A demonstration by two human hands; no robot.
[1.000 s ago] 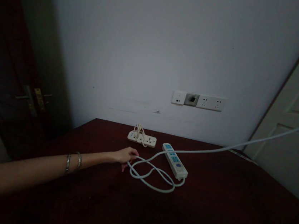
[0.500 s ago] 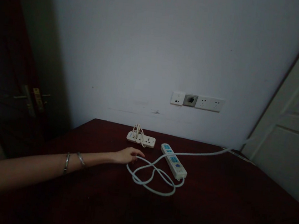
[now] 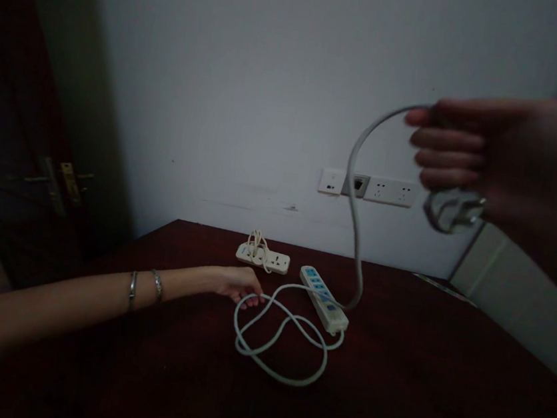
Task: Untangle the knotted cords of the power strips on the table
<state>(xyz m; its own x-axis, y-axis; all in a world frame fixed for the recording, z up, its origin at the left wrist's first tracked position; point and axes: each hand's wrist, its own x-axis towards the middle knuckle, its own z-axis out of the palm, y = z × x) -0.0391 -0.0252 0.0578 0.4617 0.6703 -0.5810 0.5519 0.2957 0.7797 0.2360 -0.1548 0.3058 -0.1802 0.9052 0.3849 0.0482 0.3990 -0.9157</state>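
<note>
My left hand is low over the table, thumb and fingers closed on a loop of white power cord. The cord lies in loose, crossing coils and joins the near end of a white power strip with blue socket faces. Raised at the upper right, my right hand is closed in a fist around the cord's other end. Below that fist a blurred, greyish plug with metal prongs sticks out. Between the right hand and the strip the cord hangs in a slack curve.
A second white power strip, its own cord bundled on top, lies near the wall. Wall sockets sit above the dark red table. A dark door stands at the left, and a pale panelled door at the right.
My right hand has come into view at the upper right with the cord and plug. The stretched cord has gone slack. My left hand's fingers have closed on the loop, and the coils have spread.
</note>
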